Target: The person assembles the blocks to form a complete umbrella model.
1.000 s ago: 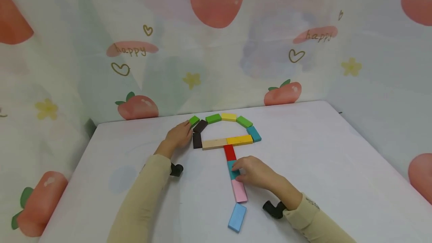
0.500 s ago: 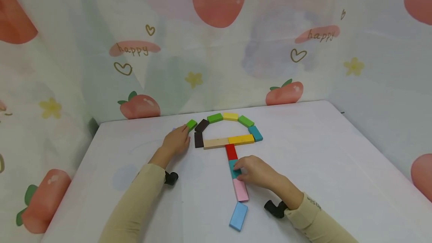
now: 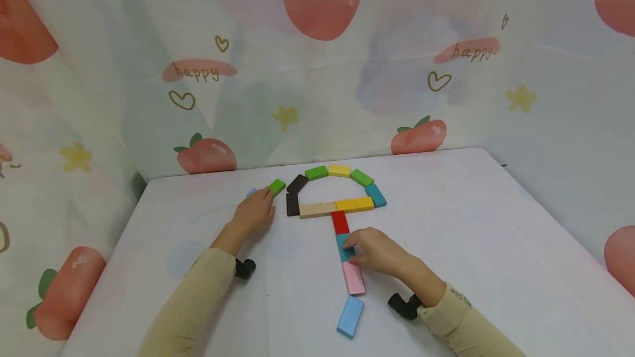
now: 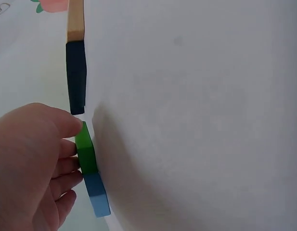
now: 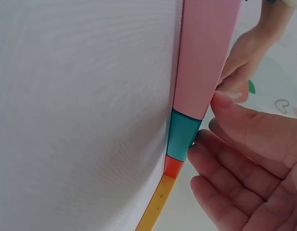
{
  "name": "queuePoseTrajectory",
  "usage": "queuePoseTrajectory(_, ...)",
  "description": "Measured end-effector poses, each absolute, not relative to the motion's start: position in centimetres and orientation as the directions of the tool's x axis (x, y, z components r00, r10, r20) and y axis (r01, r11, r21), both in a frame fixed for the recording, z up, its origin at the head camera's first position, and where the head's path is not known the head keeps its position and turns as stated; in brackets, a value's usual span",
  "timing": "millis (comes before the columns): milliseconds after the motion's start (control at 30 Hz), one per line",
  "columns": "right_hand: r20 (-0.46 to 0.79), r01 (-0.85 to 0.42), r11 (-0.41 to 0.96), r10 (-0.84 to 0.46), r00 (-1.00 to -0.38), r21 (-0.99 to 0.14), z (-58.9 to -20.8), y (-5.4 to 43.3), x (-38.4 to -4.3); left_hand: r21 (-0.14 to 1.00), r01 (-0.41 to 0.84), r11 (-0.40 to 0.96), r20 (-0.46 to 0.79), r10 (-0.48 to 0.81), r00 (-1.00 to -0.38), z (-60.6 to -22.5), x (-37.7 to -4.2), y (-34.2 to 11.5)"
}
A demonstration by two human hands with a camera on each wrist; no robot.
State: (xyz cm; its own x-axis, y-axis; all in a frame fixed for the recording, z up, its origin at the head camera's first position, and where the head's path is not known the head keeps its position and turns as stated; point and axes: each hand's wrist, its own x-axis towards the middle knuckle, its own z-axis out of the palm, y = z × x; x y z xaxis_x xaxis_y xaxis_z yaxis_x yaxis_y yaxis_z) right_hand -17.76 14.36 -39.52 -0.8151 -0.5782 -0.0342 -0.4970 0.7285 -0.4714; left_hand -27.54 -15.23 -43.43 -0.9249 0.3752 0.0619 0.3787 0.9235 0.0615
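Observation:
My left hand (image 3: pixel 252 211) pinches a green wooden block (image 3: pixel 276 186) left of an arch of blocks. In the left wrist view the thumb is at one end of the green block (image 4: pixel 87 149), with the other fingers behind it. A light blue block (image 4: pixel 97 195) adjoins its far end, partly hidden by the hand in the head view. My right hand (image 3: pixel 379 249) rests its loosely bent fingertips on a teal block (image 3: pixel 343 241). That block lies in a line between a red block (image 3: pixel 340 222) and a pink block (image 3: pixel 354 278).
Two dark blocks (image 3: pixel 292 204) form the arch's left side. Green, yellow (image 3: pixel 339 171) and teal blocks continue it. A natural wood block (image 3: pixel 317 210) and a yellow-orange block (image 3: pixel 354 204) make its base. Another light blue block (image 3: pixel 350 317) lies slanted below the pink one. Fruit-print cloth hangs behind.
My left hand has moved left and slightly nearer, taking the green block away from the dark blocks. A light blue block has come into sight beside it. My right hand stays put.

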Motion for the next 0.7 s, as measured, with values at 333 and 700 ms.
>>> queuePoseTrajectory(333, -0.025, -0.508, 0.724, -0.585, -0.811, -0.466, -39.5, 14.4, -17.8, 0.007, 0.404, 0.915, 0.091, 0.402, -0.911, -42.9, -25.1, -15.3)
queuePoseTrajectory(700, -0.044, -0.481, 0.738, -0.565, -0.824, -0.472, -39.5, 14.3, -17.7, -0.118, 0.483, 0.868, 0.088, 0.493, -0.865, -41.6, -23.1, -15.3)
